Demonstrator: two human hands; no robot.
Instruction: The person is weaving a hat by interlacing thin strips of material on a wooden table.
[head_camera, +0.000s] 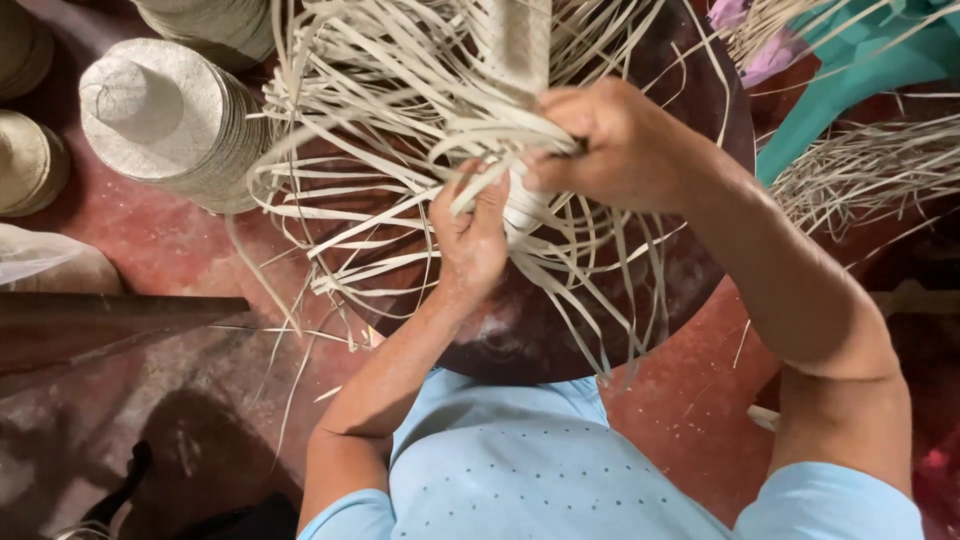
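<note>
1. A round dark wooden block (690, 270) bears the pale straw strips (400, 150), which fan out over its top and hang past its rim.
2. The block stands on a red floor (130, 240).
3. A stack of woven hats (170, 120) sits on the floor, left of the block.
4. More hats (30, 160) lie at the left edge.
5. Loose straw (860, 170) lies at right.

— What sort of place is this?

— A hat-weaving workshop, worked at floor level. The dark round block (700, 270) in the middle is draped with loose pale straw strips (400, 110).

— Anything else?

— Left of the block stands a stack of finished woven hats (170, 120), with more stacks beyond it. Right of it lies a bundle of raw straw (860, 170). The floor (150, 240) is worn red cement.
</note>
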